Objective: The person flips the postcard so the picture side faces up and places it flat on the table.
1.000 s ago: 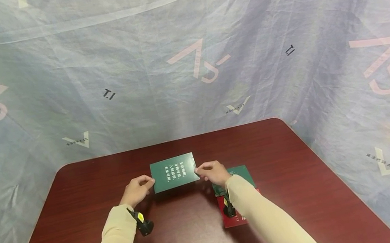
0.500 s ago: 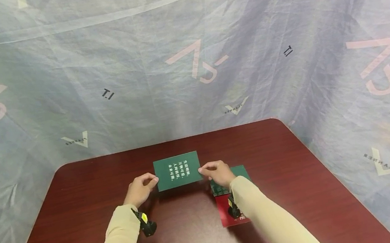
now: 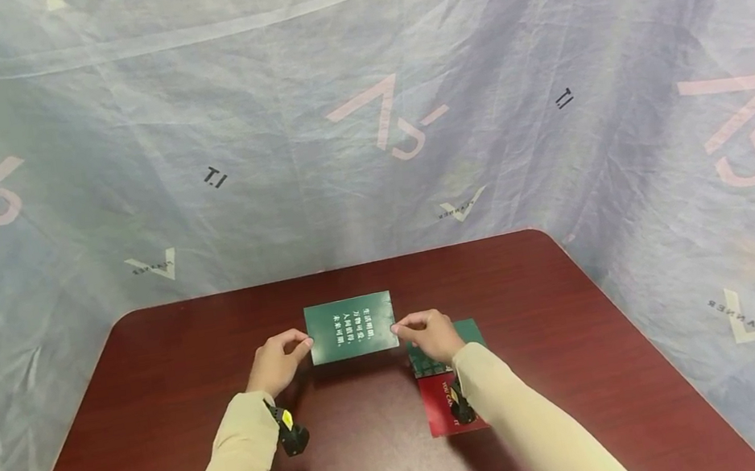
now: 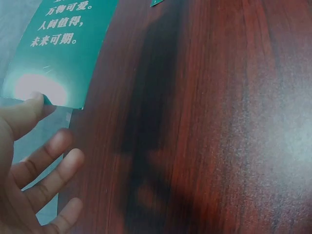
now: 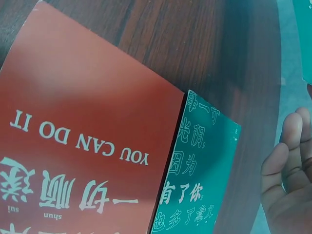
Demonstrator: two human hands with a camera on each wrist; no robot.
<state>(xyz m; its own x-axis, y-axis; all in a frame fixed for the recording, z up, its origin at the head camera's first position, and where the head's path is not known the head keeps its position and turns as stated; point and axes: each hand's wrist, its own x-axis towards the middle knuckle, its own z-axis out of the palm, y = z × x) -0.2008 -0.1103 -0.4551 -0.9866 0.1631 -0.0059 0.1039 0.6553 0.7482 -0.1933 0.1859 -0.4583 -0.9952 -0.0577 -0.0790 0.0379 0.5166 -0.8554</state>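
A green card [image 3: 351, 327] with white Chinese characters is held up above the far half of the table, long side across. At its left edge my left hand [image 3: 279, 364] pinches it; in the left wrist view the thumb [image 4: 31, 109] lies on the printed face near a bright glare spot, other fingers spread below. My right hand [image 3: 433, 337] pinches the opposite edge between thumb and forefinger. Under the right forearm lie a second green card [image 5: 200, 161] and a red card [image 5: 97, 83] reading "YOU CAN DO IT", the two edge to edge.
The dark red wooden table [image 3: 179, 330] has rounded far corners. A pale printed cloth [image 3: 293, 158] hangs behind it and along both sides. Small black cameras, such as the left wrist camera [image 3: 294, 437], are strapped to the wrists.
Both hands have shifted a little to the right with the green card, and its face has become more level in the head view. The cards on the table have stayed put.
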